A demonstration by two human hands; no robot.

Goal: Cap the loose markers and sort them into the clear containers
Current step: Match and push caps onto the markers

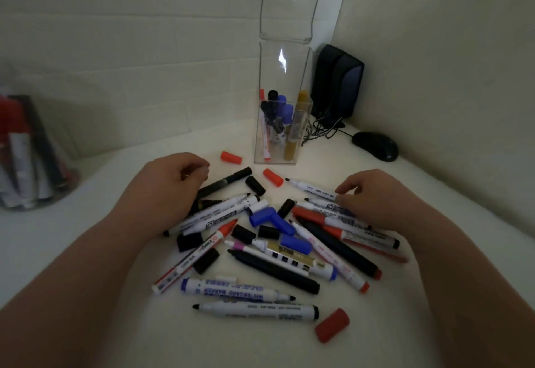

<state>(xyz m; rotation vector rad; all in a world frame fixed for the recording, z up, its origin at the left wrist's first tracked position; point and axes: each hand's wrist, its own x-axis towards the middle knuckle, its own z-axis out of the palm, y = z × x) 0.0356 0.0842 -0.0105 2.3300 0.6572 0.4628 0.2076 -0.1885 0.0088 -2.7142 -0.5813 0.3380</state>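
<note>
R hand [373, 199]: fingertips curled down on the tail end of the black-tip whiteboard marker [311, 187], looks like a light pinch. That marker lies flat on the desktop [448, 170] at the far edge of the marker pile [272, 270], uncapped. L hand [173, 182] is curled over the black marker [225, 183]; can't tell if it's pinching anything, fingertips are hidden. Risks imo: 1) cap mismatch: the red cap [273, 177] lies just off that nib w/ the black cap [255, 185] beside it. Dim light + similar shapes, easy to grab the wrong 1. 2) open nibs all over the pile and both forearms pass right over them, so ink on skin or desktop, or a sweep rolls the blue caps [272, 220] away. 3) pinch sits at the very tail, so the marker may pivot on lift and drag its nib. 4) tall clear container [276, 153] stands just behind the pile, partly filled, w/ a 2nd clear container [289, 5] apparently stacked above. A knuckle bump on drop-in could tip the stack toward the speaker [337, 83] and mouse [375, 146]. 5) round jar [29, 165] at far left is blurred and the sort scheme is unclear, so wrong-bin risk.
</note>
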